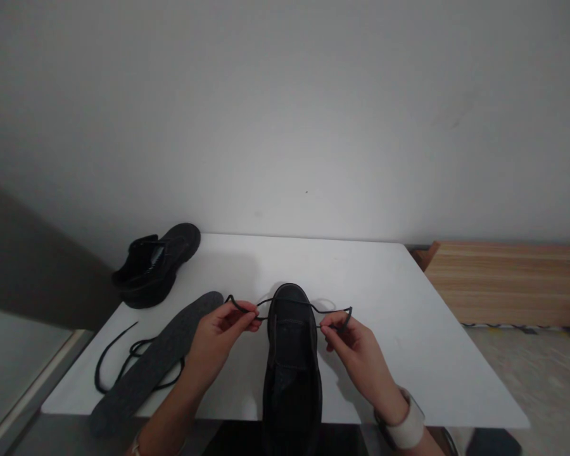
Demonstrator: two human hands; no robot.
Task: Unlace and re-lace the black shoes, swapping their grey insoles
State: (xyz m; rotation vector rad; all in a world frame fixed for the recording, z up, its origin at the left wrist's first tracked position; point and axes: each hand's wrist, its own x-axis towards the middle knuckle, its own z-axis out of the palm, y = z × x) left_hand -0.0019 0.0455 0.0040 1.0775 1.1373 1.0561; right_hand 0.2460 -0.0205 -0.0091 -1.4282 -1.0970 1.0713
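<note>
We have the near shoe (292,370) at the lower centre of the frame, toe pointing up, its heel reaching past the desk (408,354) edge. Our left hand (218,330) and right hand (356,351) flank its front, the fingers of each pinching a black lace (332,311), which also crosses over the toe. Short lengths run from our fingers to the shoe's sides, so we judge the lacing is just begun; whether the lace passes through holes there, we cannot tell. No finished row or knot shows, so most of the threading and the tying seem left.

At the left, the far shoe (168,269) shows no lace that we can make out. Below it, a spare lace (96,373) lies loose, partly under a grey insole (161,354); that pair looks untouched.

We find no brand, label or readable writing anywhere.
</note>
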